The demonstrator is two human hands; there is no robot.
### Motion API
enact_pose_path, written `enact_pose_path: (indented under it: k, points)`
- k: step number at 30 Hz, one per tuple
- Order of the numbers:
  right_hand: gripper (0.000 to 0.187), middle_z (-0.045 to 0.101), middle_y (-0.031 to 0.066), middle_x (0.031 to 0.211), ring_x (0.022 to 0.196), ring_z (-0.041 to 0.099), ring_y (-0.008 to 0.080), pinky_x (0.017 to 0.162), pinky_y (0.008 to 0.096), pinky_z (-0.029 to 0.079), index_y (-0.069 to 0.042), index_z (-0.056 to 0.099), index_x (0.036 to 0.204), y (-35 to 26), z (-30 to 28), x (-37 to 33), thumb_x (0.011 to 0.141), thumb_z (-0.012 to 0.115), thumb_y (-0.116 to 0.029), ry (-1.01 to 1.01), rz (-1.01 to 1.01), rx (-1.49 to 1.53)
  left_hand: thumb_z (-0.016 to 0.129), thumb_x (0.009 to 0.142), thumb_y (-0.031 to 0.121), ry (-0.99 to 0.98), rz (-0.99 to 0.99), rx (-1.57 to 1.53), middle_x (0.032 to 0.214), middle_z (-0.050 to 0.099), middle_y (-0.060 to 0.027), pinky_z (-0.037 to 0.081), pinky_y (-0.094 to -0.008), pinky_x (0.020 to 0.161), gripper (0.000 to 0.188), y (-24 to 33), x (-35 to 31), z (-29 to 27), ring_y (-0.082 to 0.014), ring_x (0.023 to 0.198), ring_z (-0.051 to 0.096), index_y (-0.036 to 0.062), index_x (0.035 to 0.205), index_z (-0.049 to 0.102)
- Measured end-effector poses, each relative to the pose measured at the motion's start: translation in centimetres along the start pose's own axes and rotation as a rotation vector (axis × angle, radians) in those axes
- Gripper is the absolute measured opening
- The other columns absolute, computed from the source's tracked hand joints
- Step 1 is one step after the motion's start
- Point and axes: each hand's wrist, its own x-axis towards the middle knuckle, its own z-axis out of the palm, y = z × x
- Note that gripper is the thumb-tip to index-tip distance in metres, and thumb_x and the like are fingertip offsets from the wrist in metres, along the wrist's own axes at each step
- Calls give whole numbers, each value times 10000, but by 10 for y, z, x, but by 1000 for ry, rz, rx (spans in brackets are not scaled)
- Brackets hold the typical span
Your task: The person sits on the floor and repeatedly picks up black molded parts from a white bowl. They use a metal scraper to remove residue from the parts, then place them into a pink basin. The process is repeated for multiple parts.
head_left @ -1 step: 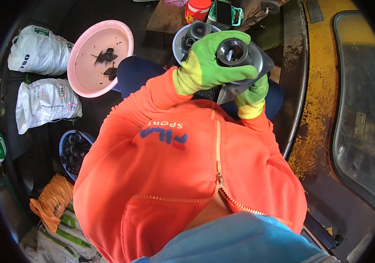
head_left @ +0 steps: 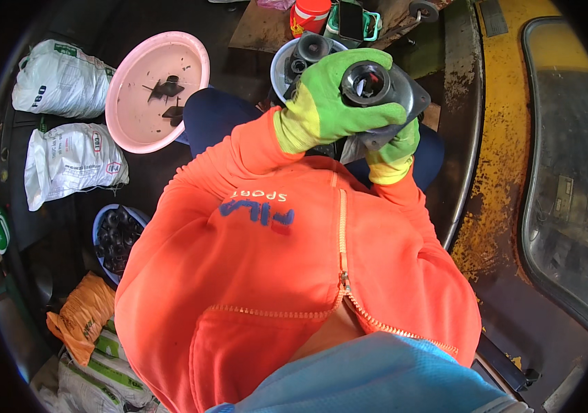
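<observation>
Grips one black flanged part (head_left: 402, 89) ahead of the chest, round collar (head_left: 346, 86) facing the camera, whitish and reddish bits visible inside, too small to identify. Wraps left hand (head_left: 318, 100), green glove with yellow wrist, around the collar from the left, digits along near and far sides, closed on the part with the mouth left uncovered. Reaches right hand (head_left: 398, 150), matching glove, up from below, close against the near edge of the flat flange (head_left: 418, 103); with fingers hidden there, cannot tell how far curled. Just beyond the grip and to its left, partly covered by it: pale basin (head_left: 277, 74) with more black parts (head_left: 312, 47). Farther beyond: red tub (head_left: 312, 8), green basket (head_left: 371, 26) with dark flat slab (head_left: 351, 20) on top. Well left of the grip: pink basin (head_left: 129, 76) with a few dark scraps (head_left: 168, 88); past that, two white sacks (head_left: 63, 82). Left and back toward the body: blue-rimmed tub (head_left: 98, 237) full of dark round pieces (head_left: 119, 237), then orange bag (head_left: 84, 310) near stacked sacks (head_left: 104, 365). Back from the grip: orange-red jacket (head_left: 252, 261). Under the grip, both sides: dark trouser legs (head_left: 218, 117). Right of the grip: worn yellow panel (head_left: 504, 138), rusted in patches, with dark window (head_left: 569, 172).
</observation>
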Motion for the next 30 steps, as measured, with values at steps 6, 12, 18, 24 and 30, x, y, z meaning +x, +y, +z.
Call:
enact_pose_path:
  k: [6, 12, 18, 24, 30]
  points:
    - [516, 652, 99, 1204, 1076, 647, 230, 924, 331, 508, -19, 573, 1281, 3, -11, 1, 813, 767, -116, -213, -32, -213, 857, 718, 167, 54, 75, 59, 1092, 666, -98, 515, -313, 876, 530, -3, -7, 1, -182, 995, 642, 10, 1171, 632]
    - [503, 640, 107, 1246, 1120, 632, 224, 961, 330, 492, -24, 577, 1286, -5, -29, 14, 819, 754, -81, -470, -7, -136, 839, 732, 169, -66, 14, 30, 1115, 659, -102, 508, -319, 897, 509, -8, 0, -11, -190, 1019, 637, 18, 1172, 632]
    - [484, 611, 104, 1287, 1170, 595, 212, 995, 355, 469, -18, 550, 1316, -7, -33, 16, 863, 708, -83, -547, 106, 73, 843, 712, 171, -112, 89, 59, 1147, 652, -98, 507, -328, 900, 516, -6, 1, -16, -198, 1033, 633, 49, 1171, 641]
    - [390, 657, 101, 1136, 1003, 644, 184, 856, 321, 522, -1, 562, 1261, -27, -24, 16, 888, 641, -83, -356, 328, 460, 849, 696, 162, -226, 101, 52, 1148, 657, -103, 512, -342, 896, 513, -7, 5, -20, -201, 1045, 629, 57, 1158, 651]
    - [423, 651, 78, 1015, 893, 644, 192, 754, 305, 524, 4, 474, 1322, -14, -29, 30, 950, 579, -168, -732, 81, 231, 868, 664, 198, -447, -27, -167, 1155, 657, -118, 497, -367, 931, 571, -11, 7, -25, -230, 1088, 620, 18, 1158, 646]
